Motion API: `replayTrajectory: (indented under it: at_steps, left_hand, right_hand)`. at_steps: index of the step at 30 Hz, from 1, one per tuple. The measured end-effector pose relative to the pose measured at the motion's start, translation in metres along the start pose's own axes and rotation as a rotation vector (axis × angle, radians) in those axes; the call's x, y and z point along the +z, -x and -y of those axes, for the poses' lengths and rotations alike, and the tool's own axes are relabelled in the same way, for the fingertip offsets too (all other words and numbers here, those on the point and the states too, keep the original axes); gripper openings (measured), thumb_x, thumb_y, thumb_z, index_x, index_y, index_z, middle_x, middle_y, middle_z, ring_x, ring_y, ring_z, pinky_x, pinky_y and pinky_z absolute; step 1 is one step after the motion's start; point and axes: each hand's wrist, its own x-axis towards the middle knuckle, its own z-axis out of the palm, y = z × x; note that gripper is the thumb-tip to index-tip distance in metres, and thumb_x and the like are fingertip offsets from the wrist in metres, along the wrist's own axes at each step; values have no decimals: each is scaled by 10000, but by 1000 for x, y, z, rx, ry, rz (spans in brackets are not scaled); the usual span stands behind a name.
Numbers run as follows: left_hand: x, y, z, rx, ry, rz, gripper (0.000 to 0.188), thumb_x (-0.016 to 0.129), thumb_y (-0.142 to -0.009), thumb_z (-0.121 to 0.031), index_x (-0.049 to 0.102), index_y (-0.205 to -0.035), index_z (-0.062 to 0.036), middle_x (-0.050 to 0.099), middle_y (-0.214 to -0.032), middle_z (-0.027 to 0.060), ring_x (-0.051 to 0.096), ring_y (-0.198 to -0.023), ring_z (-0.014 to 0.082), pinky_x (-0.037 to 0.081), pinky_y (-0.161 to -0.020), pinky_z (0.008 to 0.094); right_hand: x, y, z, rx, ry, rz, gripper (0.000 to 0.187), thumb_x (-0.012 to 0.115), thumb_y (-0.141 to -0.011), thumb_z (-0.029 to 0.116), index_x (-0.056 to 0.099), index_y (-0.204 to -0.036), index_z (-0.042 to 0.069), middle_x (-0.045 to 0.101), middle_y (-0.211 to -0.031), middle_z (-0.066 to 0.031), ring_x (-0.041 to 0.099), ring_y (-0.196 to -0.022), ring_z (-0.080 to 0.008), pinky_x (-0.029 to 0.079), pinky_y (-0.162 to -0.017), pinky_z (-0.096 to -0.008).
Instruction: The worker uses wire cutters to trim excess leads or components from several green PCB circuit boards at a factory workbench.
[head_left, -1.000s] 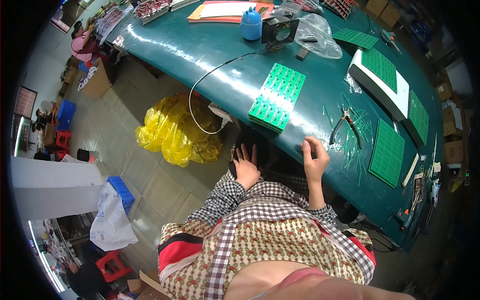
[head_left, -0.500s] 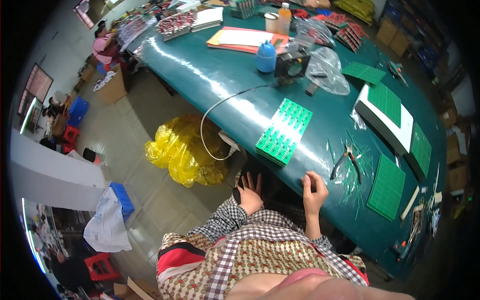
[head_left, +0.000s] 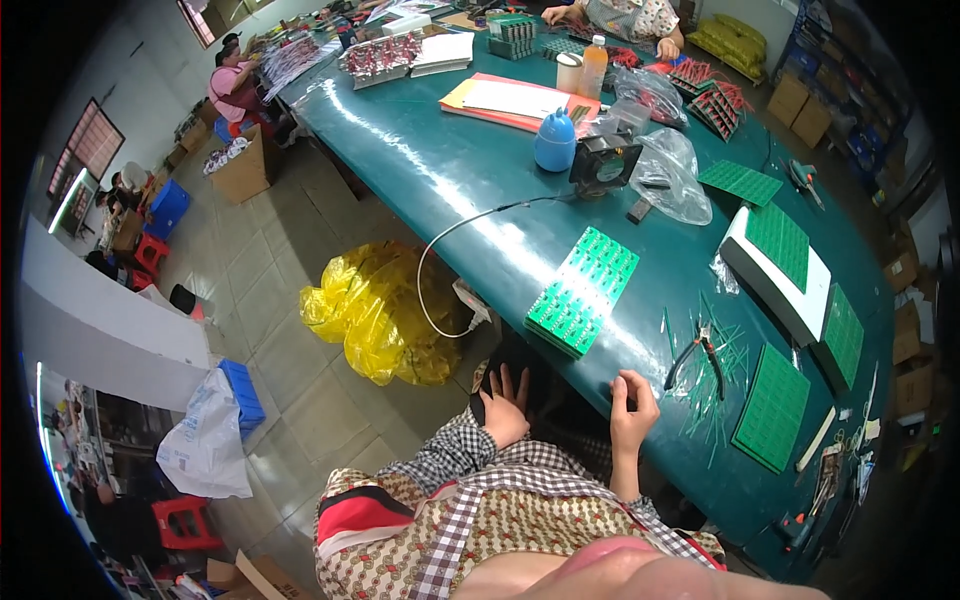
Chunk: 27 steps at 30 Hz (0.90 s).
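Checked sleeves (head_left: 448, 448), beige patterned top (head_left: 550, 512)

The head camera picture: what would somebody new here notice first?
Probably the big yellow plastic bag on the floor beside the dark green table. Next might come the bright green circuit boards stacked near the table's edge, beyond the right hand. Farther back sits a round blue thing with little ears, beside a black fan.

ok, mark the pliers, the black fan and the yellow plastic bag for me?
pliers (head_left: 713, 363): head view, on the right-hand handle.
black fan (head_left: 604, 166): head view, on its front face.
yellow plastic bag (head_left: 378, 318): head view, middle of its crumpled side.
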Motion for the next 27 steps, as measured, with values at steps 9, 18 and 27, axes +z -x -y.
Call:
replayTrajectory:
  at_steps: [9, 18, 27]
  left_hand:
    - [7, -1, 3, 30, -47, -3, 766, 491, -807, -367, 142, -1433, -95, 123, -1420, 322, 224, -1260, 515, 292, -879, 677]
    - [8, -1, 3, 5, 17, -12, 883, 602, -738, -383, 129, -1434, -117, 106, -1428, 301, 204, -1273, 493, 294, -905, 645]
    - [5, 0, 3, 2, 15, -9, 913, 627, -720, -399, 131, -1434, -123, 105, -1426, 306, 208, -1268, 497, 303, -897, 639]
  right_hand:
    - [1, 1, 0, 4, -2, -8, 106, 633, -797, 42, 623, -893, -1, 647, -758, -68, 620, -665, -126, 484, -639, -249]
    - [1, 1, 0, -6, -2, -8, 100, 632, -797, 38, 621, -890, 3, 644, -757, -66, 623, -671, -127, 485, -634, -248]
    - [2, 1, -3, -4, -2, -14, 97, 628, -803, 41, 622, -892, 4, 646, -761, -67, 625, -671, -126, 485, -634, -248]
